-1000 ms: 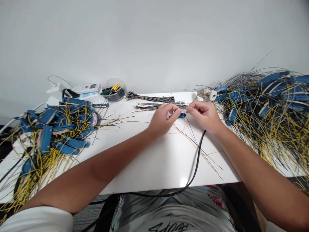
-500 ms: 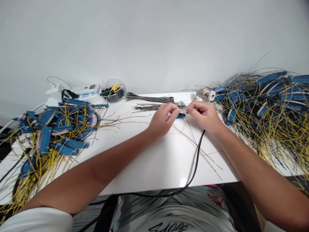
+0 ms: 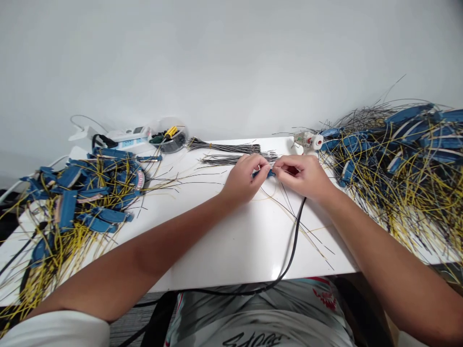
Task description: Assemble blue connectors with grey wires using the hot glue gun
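A small blue wired part [image 3: 270, 174] is clamped between the thumb and fingers of the left hand [image 3: 242, 180], near the far edge of a white counter [image 3: 224, 246]. The fingertips of the right hand [image 3: 306, 177] are held together just beside it; whether a fine wire is pinched there cannot be told. Thin leads [image 3: 314, 235] are strewn below, and a black cable [image 3: 297, 226] is draped from beneath the right hand over the near edge. Along the far edge are laid a tied bundle of dark wires [image 3: 231, 147] and a looser bundle [image 3: 220, 160]. A clear tub [image 3: 184, 129] with a yellow-handled tool [image 3: 171, 131] is placed to their left, beside a white power strip [image 3: 133, 143]. Both counter ends are covered by a left heap [image 3: 90, 188] and a right heap [image 3: 419, 164] of blue parts and wires.
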### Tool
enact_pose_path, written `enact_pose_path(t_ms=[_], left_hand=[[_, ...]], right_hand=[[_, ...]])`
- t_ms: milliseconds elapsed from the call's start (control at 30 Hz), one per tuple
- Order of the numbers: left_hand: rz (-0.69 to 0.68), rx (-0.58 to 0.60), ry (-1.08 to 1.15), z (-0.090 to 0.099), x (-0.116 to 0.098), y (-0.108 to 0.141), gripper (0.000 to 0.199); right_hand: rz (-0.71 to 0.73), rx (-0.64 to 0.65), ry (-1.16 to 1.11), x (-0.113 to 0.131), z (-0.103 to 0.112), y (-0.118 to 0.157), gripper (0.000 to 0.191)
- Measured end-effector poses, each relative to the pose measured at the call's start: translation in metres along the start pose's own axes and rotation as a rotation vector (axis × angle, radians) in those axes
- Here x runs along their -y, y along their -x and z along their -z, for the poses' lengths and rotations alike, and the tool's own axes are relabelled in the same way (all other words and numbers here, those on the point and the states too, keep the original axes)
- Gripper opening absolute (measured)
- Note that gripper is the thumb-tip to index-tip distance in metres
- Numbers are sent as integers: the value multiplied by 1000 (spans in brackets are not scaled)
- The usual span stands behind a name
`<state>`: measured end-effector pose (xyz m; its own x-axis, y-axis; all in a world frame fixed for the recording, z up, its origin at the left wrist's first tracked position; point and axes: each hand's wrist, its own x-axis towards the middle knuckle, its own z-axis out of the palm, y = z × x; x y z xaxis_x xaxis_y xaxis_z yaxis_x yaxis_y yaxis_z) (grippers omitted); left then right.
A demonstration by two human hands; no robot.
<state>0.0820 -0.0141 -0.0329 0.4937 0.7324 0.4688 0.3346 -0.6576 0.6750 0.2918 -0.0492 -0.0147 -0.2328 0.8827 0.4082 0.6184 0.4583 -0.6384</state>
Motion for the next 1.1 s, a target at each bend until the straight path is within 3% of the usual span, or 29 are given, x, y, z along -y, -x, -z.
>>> enact_pose_path(t_ms=[367,600,800,1100], left_hand=[[-34,-4,-77,0,-1,0,18],[-154,15,-287,-2,-3,3,25],[1,-97,-139,2,-3,2,21],[-101,-139,-86,0,-4,5,15]], right_hand=[[-34,-10,28,3,-6,1,12],[-51,-26,81,1,-11,1,16],[-61,-42,39,-1,-9,0,11],[-21,-97,36,-4,-10,0,12]])
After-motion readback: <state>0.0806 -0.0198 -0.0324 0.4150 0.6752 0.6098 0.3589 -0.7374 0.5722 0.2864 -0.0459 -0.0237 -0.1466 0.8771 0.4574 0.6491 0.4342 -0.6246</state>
